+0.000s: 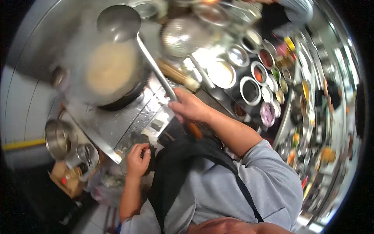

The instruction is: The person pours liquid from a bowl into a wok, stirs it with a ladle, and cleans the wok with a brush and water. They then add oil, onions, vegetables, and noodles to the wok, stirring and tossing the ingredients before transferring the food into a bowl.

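Note:
My right hand (187,106) is closed around the handle of a large metal ladle (152,62). The brown end of the handle sticks out below my fist. The ladle's round bowl hangs over the far edge of a steaming wok (117,104). Pale orange-brown contents (111,68) fill the wok, blurred by steam. My left hand (137,160) is curled low in front of the stove, near my black apron (171,171). Something dark shows by its thumb; I cannot make out what it is.
A dimpled round metal strainer (181,38) and a bamboo brush (175,73) lie beyond the ladle. Several seasoning bowls, one with a white rim (250,91), stand at right. A steel pot (59,139) sits at left. Another person's sleeve (298,11) shows at top right.

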Available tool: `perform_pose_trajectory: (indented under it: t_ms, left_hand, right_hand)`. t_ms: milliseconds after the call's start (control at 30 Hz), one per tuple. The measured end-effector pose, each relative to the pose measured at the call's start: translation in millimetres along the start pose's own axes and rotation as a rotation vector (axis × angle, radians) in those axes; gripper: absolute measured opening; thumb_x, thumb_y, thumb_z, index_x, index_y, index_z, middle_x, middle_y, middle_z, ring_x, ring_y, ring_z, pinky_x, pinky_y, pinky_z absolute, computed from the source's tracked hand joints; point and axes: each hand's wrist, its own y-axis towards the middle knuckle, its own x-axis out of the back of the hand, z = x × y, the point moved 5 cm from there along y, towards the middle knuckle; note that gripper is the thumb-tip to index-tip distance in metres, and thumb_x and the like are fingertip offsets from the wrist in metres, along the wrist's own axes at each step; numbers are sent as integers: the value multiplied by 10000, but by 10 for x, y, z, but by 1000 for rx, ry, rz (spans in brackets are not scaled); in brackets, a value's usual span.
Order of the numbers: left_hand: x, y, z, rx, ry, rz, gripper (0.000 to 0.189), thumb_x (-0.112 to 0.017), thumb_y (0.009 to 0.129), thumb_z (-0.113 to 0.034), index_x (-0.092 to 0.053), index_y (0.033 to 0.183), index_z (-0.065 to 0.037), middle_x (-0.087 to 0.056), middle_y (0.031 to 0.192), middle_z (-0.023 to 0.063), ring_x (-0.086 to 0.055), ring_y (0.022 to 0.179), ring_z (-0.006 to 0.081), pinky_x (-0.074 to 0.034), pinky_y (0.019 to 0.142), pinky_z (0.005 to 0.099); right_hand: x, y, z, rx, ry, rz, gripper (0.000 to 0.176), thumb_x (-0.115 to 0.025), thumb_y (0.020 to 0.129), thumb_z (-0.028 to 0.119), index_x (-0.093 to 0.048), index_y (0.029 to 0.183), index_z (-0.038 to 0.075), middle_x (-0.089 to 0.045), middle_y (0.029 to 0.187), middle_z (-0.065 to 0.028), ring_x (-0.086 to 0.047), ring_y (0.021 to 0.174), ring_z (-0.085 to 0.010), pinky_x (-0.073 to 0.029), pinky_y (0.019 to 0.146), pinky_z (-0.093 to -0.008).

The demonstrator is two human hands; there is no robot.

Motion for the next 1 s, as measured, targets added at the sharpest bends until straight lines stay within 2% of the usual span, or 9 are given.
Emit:
perform_pose_trajectory:
  t_ms: [67,200,267,333,400,500,733,867,1000]
  left_hand:
    - [-172,102,-185,-35,-28,106,186,-657,887,-75,-683,1044,21,-689,955,152,-692,868,267,-539,782,337]
    - [-626,240,-225,-26,-195,311,203,-653,908,-73,-686,1087,15,-708,976,146,-694,897,236,-537,799,332]
    - [-950,387,-199,-14,-208,382,220,-642,946,-123,-688,1117,7,-713,1021,136,-692,927,215,-538,809,327]
    - [-1436,544,-94,75,-326,578,270,-623,983,-214,-690,1148,-11,-712,1062,120,-689,948,205,-533,837,319]
    - [-2034,775,-147,20,-360,687,336,-595,1006,-308,-686,1186,-40,-709,1098,102,-679,978,192,-524,867,308]
    - [-2974,1187,-317,296,-465,730,397,-592,998,-406,-660,1238,-96,-688,1086,33,-630,942,157,-539,775,331]
    - [-4421,2070,-420,715,-730,109,424,-533,1008,-393,-541,1237,-36,-661,951,88,-621,721,177,-513,552,334]
    - [-4609,2335,-270,643,-674,-150,331,-520,1003,-281,-571,1103,31,-666,831,150,-650,617,217,-503,507,369]
    - [-4498,2333,-418,646,-793,-157,224,-500,997,-129,-579,1080,63,-662,957,141,-665,731,192,-581,562,307]
  right_hand:
    - [222,-563,-164,15,451,5,310,-586,979,171,-521,1242,21,-507,670,-1,-480,470,-98,-394,424,-255]
    - [581,-1647,-662,-27,616,-293,337,-584,967,132,-519,1285,42,-485,673,10,-434,460,-75,-373,421,-236]
    - [764,-2038,-803,-247,206,-591,375,-577,943,109,-518,1306,35,-557,719,-41,-530,527,-146,-466,505,-313]
    - [1019,-2298,-1092,-51,-413,-840,430,-580,914,115,-520,1336,57,-678,896,-212,-683,773,-332,-542,724,-424]
    - [1182,-2493,-1103,-315,-443,-776,493,-587,891,105,-497,1374,68,-674,1068,-287,-656,1024,-448,-505,899,-471]
    - [1284,-2510,-1283,-389,-536,-728,525,-595,897,110,-482,1409,127,-665,1096,-297,-636,1055,-470,-506,877,-499]
    - [1754,-2509,-1440,-357,-651,-610,596,-609,896,87,-421,1457,159,-673,1037,-291,-647,966,-486,-507,820,-540]
    - [2024,-2431,-1566,-311,-717,-579,617,-596,894,80,-393,1474,139,-674,1008,-293,-651,918,-489,-509,785,-549]
    - [2255,-2444,-1556,-293,-657,-424,631,-571,890,85,-369,1484,149,-671,991,-300,-653,900,-490,-506,778,-553]
